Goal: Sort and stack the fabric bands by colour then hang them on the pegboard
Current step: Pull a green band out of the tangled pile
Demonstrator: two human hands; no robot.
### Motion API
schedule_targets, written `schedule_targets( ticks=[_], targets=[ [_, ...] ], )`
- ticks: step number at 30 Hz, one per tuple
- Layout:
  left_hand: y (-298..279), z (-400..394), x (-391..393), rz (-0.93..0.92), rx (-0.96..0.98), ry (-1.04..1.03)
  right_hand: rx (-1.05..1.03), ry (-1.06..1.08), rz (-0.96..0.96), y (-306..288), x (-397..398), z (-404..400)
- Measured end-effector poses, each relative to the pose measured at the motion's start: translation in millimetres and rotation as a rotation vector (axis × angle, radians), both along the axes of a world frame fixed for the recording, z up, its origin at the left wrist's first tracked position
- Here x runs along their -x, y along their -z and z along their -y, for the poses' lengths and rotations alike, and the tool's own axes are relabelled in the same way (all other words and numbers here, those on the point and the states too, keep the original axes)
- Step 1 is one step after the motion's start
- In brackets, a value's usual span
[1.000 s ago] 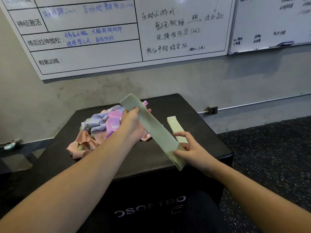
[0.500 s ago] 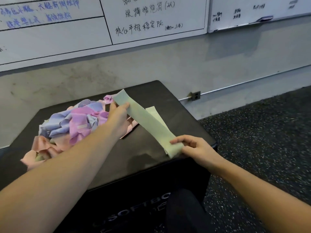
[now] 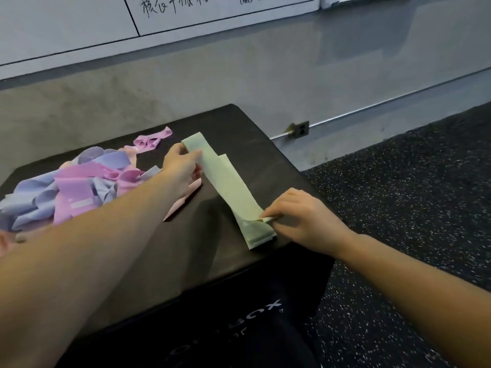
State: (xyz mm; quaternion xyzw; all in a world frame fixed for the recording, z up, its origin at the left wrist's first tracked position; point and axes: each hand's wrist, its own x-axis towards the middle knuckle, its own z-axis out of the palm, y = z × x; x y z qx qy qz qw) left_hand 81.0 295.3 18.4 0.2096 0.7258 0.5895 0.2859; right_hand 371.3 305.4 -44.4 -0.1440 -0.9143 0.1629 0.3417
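A pale green fabric band [image 3: 225, 179] stretches across the top of a black box [image 3: 255, 144], lying over another green band [image 3: 261, 233] beneath it. My left hand [image 3: 180, 166] holds its far end between thumb and fingers. My right hand [image 3: 297, 216] pinches its near end close to the box's front right corner. A loose heap of pink, purple and blue bands [image 3: 77, 181] lies on the left half of the box, partly hidden by my left forearm. No pegboard is in view.
A whiteboard with handwriting [image 3: 186, 9] hangs on the grey wall behind the box. A wall socket [image 3: 301, 128] sits low on the wall to the right. Dark speckled rubber flooring [image 3: 414, 187] spreads right of the box.
Both hands have lowered the green band from the air onto the other green band on the box. The camera has tilted down and moved closer.
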Motion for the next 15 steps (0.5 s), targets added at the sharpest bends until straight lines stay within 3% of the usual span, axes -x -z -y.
schedule_targets(
  ticks=[5, 11, 15],
  targets=[
    [19, -25, 8, 0.024, 0.071, 0.068, -0.191, -0.08, 0.091, 13, 16, -14],
    [47, -47, 20, -0.061, 0.064, 0.053, -0.024, -0.14, 0.207, 33, 28, -20],
    [63, -60, 27, -0.092, 0.075, 0.083, -0.051, -0.16, 0.193, 37, 28, -21]
  ],
)
